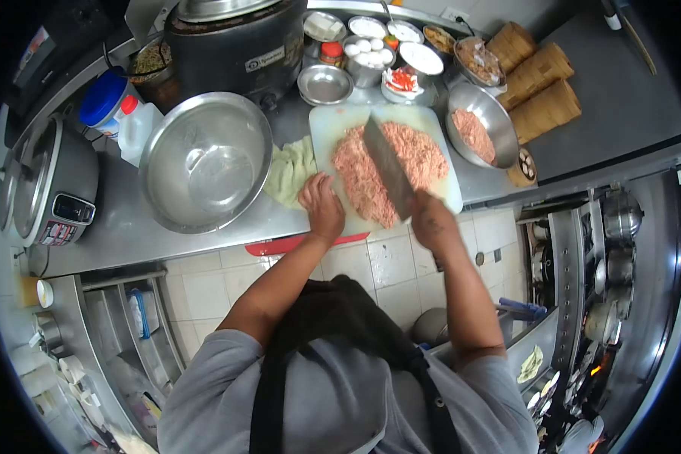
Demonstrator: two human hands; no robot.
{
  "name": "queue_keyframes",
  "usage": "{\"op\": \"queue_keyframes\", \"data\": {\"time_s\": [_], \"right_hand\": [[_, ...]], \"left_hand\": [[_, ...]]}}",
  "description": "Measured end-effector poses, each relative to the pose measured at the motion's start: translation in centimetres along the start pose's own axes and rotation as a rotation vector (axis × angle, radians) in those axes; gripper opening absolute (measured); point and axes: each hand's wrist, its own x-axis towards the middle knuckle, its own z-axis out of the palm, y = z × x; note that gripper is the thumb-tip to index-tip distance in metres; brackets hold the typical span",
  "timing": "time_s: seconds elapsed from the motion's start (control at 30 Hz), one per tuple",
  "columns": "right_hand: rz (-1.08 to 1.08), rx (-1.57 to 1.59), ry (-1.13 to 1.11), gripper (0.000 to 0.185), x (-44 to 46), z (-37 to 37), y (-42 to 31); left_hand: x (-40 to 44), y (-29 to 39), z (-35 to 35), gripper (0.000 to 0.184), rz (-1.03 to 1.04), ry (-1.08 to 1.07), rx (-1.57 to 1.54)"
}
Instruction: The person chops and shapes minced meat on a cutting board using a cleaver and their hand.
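Note:
My right hand [433, 221] is closed around the handle of a cleaver [387, 163]. The broad blade slants up and left across a heap of minced meat [359, 181], which shows on both sides of it. Under the meat lies a white cutting board [324, 125]. My left hand [324, 208] rests at the board's lower left edge, fingers laid out beside a light green cloth [289, 178]; I see nothing held in it. To the right of the board stands a steel bowl [501, 121] with more minced meat [473, 136] inside.
Left of the cloth is a large steel bowl [159, 166]. Behind the board are a bowl of eggs [368, 51], a shallow steel dish [325, 83] and several small bowls. A black cooker [238, 53] stands at the back; a grey cooker [68, 181] is far left.

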Motion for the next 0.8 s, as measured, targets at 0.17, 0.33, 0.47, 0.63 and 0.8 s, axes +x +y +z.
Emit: {"op": "queue_keyframes", "data": {"time_s": [0.17,0.33,0.47,0.63,0.8], "right_hand": [[-0.029,0.334,0.437,0.018,1.0,-3.2,-5.5],[-0.092,0.033,0.137,0.022,1.9,5.4,0.6],[-0.071,0.039,0.085,0.024,0.4,0.0,-1.1],[-0.053,0.262,0.365,0.024,0.9,-2.3,-5.3],[-0.023,0.031,0.054,0.027,2.2,3.9,1.9]], "left_hand": [[0.1,0.2,0.0,0.039,-0.013,-0.020,-0.003],[-0.1,0.3,-0.2,0.040,-0.002,-0.012,-0.005],[0.0,0.1,-0.1,0.041,-0.004,-0.006,-0.005],[0.1,0.2,0.1,0.040,-0.006,0.010,-0.009],[0.2,0.4,-0.2,0.037,-0.018,0.004,-0.023]]}}
